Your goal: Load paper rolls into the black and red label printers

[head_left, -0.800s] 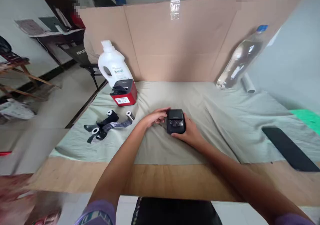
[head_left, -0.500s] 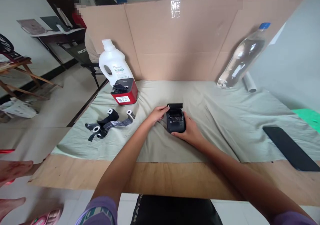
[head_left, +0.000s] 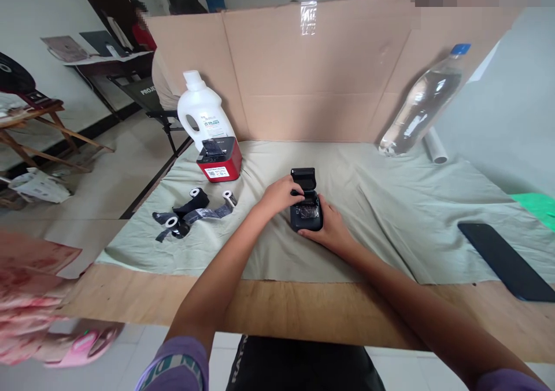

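Thing in hand: small black printer (head_left: 306,213), mid-bench on the grey-green cloth (head_left: 390,217), its lid (head_left: 303,177) tipped up at the far end.
Left hand (head_left: 281,196): fingers at the lid hinge side and top edge of the body; grip loosely closed on the printer, not clenched.
Right hand (head_left: 332,229): cupped around the near right corner, grasping the printer and bracing it on the cloth.
Roll bay: open, something pale and shiny inside; too small to tell more.
Nearby: black ribbon rolls (head_left: 191,213) lie to the left, well apart; red printer (head_left: 219,158) and white jug (head_left: 202,113) behind them; clear bottle (head_left: 422,104) leans on the cardboard screen (head_left: 312,84); dark phone (head_left: 498,258) far right.
Doing it well, by my judgement: keep the right hand bracing the body low, so it does not skid on the loose cloth; work the lid with fingertips only, clear of the hinge.
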`<act>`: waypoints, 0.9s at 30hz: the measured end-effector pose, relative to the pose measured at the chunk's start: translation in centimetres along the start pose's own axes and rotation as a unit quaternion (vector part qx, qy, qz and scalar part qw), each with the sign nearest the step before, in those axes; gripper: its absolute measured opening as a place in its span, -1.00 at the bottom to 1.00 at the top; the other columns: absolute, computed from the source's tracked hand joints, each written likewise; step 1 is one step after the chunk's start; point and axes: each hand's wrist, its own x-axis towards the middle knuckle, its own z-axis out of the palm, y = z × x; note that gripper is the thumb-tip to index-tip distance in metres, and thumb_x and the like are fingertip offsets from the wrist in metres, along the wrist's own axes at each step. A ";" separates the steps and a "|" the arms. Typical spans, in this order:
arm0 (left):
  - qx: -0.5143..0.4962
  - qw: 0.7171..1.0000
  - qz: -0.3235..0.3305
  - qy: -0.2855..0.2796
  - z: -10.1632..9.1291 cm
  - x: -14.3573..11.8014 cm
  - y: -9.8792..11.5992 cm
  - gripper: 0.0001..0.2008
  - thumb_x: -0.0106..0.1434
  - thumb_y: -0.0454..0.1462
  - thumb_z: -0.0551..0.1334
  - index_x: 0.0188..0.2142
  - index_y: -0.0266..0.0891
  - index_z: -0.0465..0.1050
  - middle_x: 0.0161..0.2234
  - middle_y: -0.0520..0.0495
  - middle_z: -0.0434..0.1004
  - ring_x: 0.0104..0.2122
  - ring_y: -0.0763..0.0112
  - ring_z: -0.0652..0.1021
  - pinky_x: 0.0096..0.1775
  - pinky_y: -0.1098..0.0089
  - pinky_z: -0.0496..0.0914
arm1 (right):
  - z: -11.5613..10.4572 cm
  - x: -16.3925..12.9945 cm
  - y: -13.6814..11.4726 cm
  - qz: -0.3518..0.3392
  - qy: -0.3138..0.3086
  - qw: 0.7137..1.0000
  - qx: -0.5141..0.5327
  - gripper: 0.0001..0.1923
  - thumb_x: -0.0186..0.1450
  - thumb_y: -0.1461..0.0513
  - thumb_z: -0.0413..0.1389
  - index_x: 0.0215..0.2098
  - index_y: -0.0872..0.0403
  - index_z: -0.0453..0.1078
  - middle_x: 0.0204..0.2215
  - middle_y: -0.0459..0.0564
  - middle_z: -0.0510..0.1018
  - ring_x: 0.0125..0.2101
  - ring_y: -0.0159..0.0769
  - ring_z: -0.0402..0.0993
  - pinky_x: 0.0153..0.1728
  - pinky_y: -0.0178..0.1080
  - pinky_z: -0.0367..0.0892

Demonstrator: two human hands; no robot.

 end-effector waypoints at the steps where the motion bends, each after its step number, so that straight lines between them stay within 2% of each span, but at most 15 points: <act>1: 0.034 0.999 -0.004 -0.039 -0.3 0.2 0.6 -0.81 0.19 -0.17 0.36 -0.19 -0.05 0.66 -0.11 -0.09 0.51 -0.09 0.21 0.55 -0.11 0.32 0.42 | 0.0 0.0 0.0 -0.001 -0.003 1.000 -0.002 0.21 0.01 -0.12 0.36 0.42 0.15 -0.08 0.23 0.34 0.36 0.20 0.29 0.29 0.17 0.23 0.23; 5: 0.144 0.981 -0.052 -0.123 -0.6 1.4 2.9 -0.69 0.11 -0.20 0.38 -0.11 -0.03 0.66 -0.01 -0.17 0.49 -0.04 0.08 0.55 -0.14 0.27 0.43 | -0.1 0.0 -0.2 0.009 -0.004 1.000 -0.009 0.22 -0.01 -0.10 0.37 0.42 0.17 -0.07 0.22 0.33 0.38 0.20 0.29 0.30 0.18 0.23 0.23; 7: 0.172 0.974 -0.046 -0.140 -0.5 2.0 3.7 -0.71 0.08 -0.28 0.37 -0.16 -0.09 0.66 -0.04 -0.19 0.52 -0.06 0.07 0.56 -0.16 0.28 0.43 | -0.2 0.0 -0.3 0.015 -0.005 1.000 -0.013 0.23 -0.02 -0.10 0.37 0.42 0.17 -0.07 0.21 0.33 0.38 0.19 0.29 0.31 0.17 0.23 0.24; 9: 0.167 0.976 -0.032 -0.134 -0.6 2.4 4.1 -0.73 0.03 -0.33 0.36 -0.22 -0.13 0.65 -0.10 -0.17 0.57 -0.09 0.08 0.56 -0.18 0.29 0.43 | -0.3 0.0 -0.4 0.015 -0.008 1.000 -0.015 0.21 0.01 -0.12 0.35 0.43 0.14 -0.08 0.22 0.32 0.37 0.20 0.29 0.31 0.16 0.23 0.25; 12: 0.082 0.993 -0.016 -0.083 -1.3 2.0 3.4 -0.74 0.01 -0.33 0.35 -0.25 -0.14 0.61 -0.21 -0.09 0.59 -0.17 0.15 0.57 -0.22 0.32 0.42 | -0.4 0.0 -0.4 0.005 -0.011 1.000 -0.013 0.18 0.04 -0.14 0.33 0.44 0.07 -0.10 0.21 0.28 0.39 0.19 0.27 0.33 0.14 0.22 0.26; 15: -0.060 0.998 -0.002 0.013 -2.0 0.6 1.5 -0.74 0.02 -0.32 0.35 -0.24 -0.17 0.55 -0.24 -0.02 0.57 -0.27 0.31 0.55 -0.24 0.38 0.41 | -0.4 0.0 -0.3 0.003 -0.005 1.000 -0.015 0.21 0.03 -0.16 0.33 0.44 0.10 -0.10 0.20 0.29 0.40 0.18 0.28 0.33 0.14 0.22 0.25; 17: -0.146 0.983 -0.029 0.105 -2.2 -0.8 -0.3 -0.78 0.05 -0.30 0.35 -0.25 -0.20 0.49 -0.24 0.00 0.57 -0.35 0.41 0.53 -0.28 0.42 0.40 | -0.3 0.0 -0.2 0.003 -0.001 1.000 -0.016 0.22 0.02 -0.18 0.33 0.43 0.13 -0.09 0.20 0.31 0.39 0.18 0.29 0.32 0.15 0.22 0.25; 19: -0.198 0.956 -0.080 0.199 -2.0 -2.8 -2.2 -0.78 0.09 -0.27 0.35 -0.25 -0.21 0.43 -0.23 0.00 0.57 -0.42 0.48 0.51 -0.33 0.45 0.40 | -0.3 0.0 -0.2 0.001 -0.003 1.000 -0.018 0.22 0.03 -0.19 0.32 0.43 0.14 -0.10 0.20 0.33 0.39 0.17 0.29 0.32 0.14 0.22 0.24; 21: -0.220 0.930 -0.137 0.259 -1.7 -5.0 -3.9 -0.72 0.13 -0.25 0.34 -0.17 -0.19 0.38 -0.18 -0.01 0.58 -0.51 0.54 0.50 -0.39 0.47 0.39 | -0.3 0.1 -0.3 0.001 -0.006 1.000 -0.020 0.22 0.03 -0.18 0.32 0.43 0.15 -0.10 0.21 0.34 0.37 0.17 0.30 0.32 0.13 0.22 0.25; 24: -0.230 0.915 -0.199 0.266 -1.4 -8.0 -5.3 -0.60 0.21 -0.22 0.31 0.03 -0.17 0.32 -0.05 -0.10 0.60 -0.64 0.61 0.47 -0.45 0.46 0.39 | -0.3 0.1 -0.5 -0.002 -0.004 1.000 -0.017 0.19 0.04 -0.17 0.32 0.42 0.14 -0.07 0.20 0.33 0.39 0.16 0.29 0.33 0.12 0.22 0.25; 27: -0.207 0.918 -0.229 0.249 -1.3 -9.5 -5.6 -0.64 0.29 -0.20 0.26 0.06 -0.18 0.32 -0.01 -0.15 0.62 -0.69 0.60 0.46 -0.44 0.43 0.41 | -0.4 0.0 -0.6 -0.007 0.004 1.000 -0.013 0.16 0.04 -0.17 0.33 0.41 0.11 -0.05 0.15 0.31 0.43 0.13 0.27 0.37 0.09 0.22 0.27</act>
